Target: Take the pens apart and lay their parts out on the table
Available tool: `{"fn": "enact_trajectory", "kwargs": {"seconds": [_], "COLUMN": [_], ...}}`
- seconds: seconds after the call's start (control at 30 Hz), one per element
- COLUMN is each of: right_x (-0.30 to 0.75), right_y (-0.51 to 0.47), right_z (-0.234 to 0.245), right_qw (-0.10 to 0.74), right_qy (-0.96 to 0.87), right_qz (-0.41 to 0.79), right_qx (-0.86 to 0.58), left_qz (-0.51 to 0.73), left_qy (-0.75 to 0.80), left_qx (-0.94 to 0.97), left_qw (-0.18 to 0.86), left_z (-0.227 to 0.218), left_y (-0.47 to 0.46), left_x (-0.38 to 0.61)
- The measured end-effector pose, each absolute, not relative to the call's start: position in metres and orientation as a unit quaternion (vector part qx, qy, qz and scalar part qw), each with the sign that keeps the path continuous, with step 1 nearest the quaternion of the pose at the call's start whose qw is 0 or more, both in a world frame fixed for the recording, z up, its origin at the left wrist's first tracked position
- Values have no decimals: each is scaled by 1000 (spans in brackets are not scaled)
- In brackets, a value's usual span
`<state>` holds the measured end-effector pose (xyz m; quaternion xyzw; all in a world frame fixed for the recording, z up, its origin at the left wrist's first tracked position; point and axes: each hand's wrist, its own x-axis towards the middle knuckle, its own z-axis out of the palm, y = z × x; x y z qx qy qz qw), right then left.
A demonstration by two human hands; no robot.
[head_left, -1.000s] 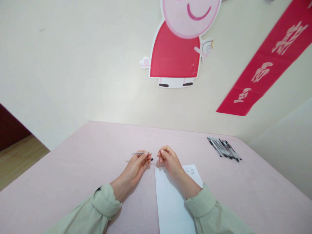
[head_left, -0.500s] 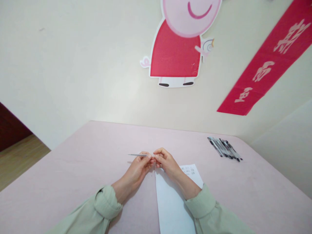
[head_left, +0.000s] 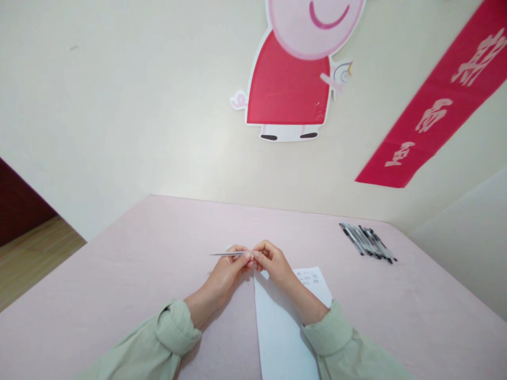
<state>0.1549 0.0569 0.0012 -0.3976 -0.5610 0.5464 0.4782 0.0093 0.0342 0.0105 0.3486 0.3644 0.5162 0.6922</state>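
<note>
Over the table, my left hand [head_left: 232, 266] has its thumb and fingers closed around a slender grey pen refill [head_left: 222, 254], whose pointed end sticks out to the left. My right hand [head_left: 273, 264] meets it fingertip to fingertip, pinching at the right end of the refill. The fingers hide most of that end, so its details are lost. Under my right wrist lies a white sheet of paper [head_left: 283, 338] with handwriting near its top edge.
Several clear pens with black caps [head_left: 367, 243] lie in a bunch at the back right of the pink table [head_left: 119, 285]. Behind the table stands a pale wall, with a pig cutout [head_left: 289, 84] and a red banner [head_left: 420, 121] on it.
My right thumb and forefinger have closed in at the right end of the refill. The whole view has shifted slightly; the pens and paper lie as before.
</note>
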Motion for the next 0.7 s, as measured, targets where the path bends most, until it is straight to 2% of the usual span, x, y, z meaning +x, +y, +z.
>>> {"fn": "enact_trajectory", "kwargs": {"seconds": [0.1,0.23,0.37,0.53,0.7], "right_x": [161,170,172,170,170], "right_y": [62,68,69,68,69], "right_z": [0,-1,-2,-3,-5], "right_qw": [527,592,598,593,591], "right_qy": [-520,-449,-427,-428,-424], "right_qz": [510,459,459,460,468], "right_qx": [-437,-487,-500,-503,-501], "left_qz": [522,577,461,260,236], "left_qy": [444,537,594,627,627], "left_qx": [391,490,629,728,737], "left_qw": [614,372,198,100,89], "left_z": [15,19,10,1,1], "left_y": [41,56,64,62,63], "left_x": [3,-20,-39,-43,-46]}}
